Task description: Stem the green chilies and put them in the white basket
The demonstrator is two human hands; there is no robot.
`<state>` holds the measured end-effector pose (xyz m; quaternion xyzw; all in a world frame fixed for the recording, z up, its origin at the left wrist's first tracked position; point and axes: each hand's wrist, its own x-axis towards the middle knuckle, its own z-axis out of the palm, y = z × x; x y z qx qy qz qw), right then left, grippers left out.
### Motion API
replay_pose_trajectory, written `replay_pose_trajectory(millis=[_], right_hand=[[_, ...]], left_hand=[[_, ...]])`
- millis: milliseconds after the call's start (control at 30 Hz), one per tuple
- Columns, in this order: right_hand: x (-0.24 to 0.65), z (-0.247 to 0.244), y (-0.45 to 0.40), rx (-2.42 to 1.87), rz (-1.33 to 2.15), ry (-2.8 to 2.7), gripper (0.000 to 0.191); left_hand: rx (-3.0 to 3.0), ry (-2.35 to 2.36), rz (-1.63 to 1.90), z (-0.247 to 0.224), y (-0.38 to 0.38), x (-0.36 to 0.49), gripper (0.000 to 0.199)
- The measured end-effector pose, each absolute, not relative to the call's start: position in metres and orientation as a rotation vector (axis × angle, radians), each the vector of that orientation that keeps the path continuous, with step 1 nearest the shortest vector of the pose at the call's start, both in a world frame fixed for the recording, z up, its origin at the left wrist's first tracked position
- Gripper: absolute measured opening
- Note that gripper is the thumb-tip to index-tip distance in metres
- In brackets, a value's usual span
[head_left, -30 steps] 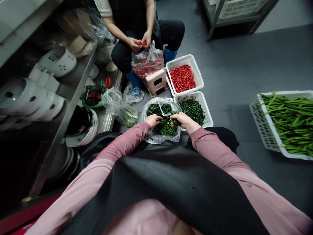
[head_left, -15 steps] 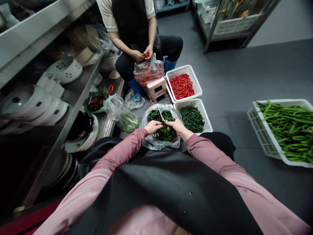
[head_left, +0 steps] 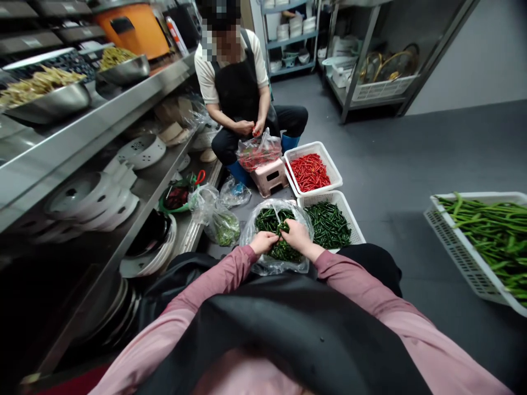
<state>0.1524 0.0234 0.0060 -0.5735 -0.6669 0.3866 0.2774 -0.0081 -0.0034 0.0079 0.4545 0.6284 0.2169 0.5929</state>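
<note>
A clear plastic bag (head_left: 249, 236) full of small green chilies (head_left: 267, 219) stands open between my knees. Over it, my left hand (head_left: 264, 242) is closed in a pinch, its fingertips meeting those of my right hand. My right hand (head_left: 298, 236) has its fingers closed on a few green chilies (head_left: 282, 226). Exactly what the left fingertips grip is too small to make out. Touching the bag's right side is a white basket (head_left: 356, 233) of green chilies, and behind it another white basket (head_left: 335, 176) holds red chilies (head_left: 308, 171).
Opposite me sits a person (head_left: 236, 77) handling red chilies over a plastic bag (head_left: 259, 152) on a pink stool (head_left: 269, 178). A steel shelf (head_left: 123, 101) with pans runs along the left. Long green peppers fill a basket (head_left: 465, 263) at right. Another bag (head_left: 216, 219) lies left.
My view has tilted up, so everything sits lower and the seated person's head and upper shelf now show. My right hand has turned, with chilies bunched at its fingertips.
</note>
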Motion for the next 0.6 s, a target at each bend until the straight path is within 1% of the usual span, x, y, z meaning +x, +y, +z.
replay_pose_trajectory(millis=[67,167,200,267,367,433,600], right_hand=[[0.153,0.003,0.024,-1.636,1.026,-1.821,0.018],[0.153,-0.004,0.024,-1.675,1.269,-1.678,0.032],[0.153,-0.005,0.023,-1.622,1.406,-1.591,0.034],[0.152,-0.005,0.021,-1.432,1.684,-1.381,0.032],[0.15,-0.002,0.016,-1.156,1.915,-1.184,0.026],[0.151,0.0,0.014,-1.119,1.903,-1.2,0.025],[0.152,-0.006,0.01,-1.331,1.668,-1.389,0.02]], left_hand=[[1.062,1.604,0.582,0.003,-0.004,-0.012,0.028],[0.976,1.7,0.713,0.004,-0.001,-0.022,0.024],[0.946,1.669,0.751,0.005,0.0,-0.022,0.023],[0.94,1.547,0.817,0.01,-0.001,-0.018,0.021],[0.916,1.387,0.87,0.015,-0.005,0.001,0.023],[0.816,1.369,0.872,0.017,-0.007,0.013,0.023],[0.659,1.429,0.882,0.016,-0.014,0.023,0.02]])
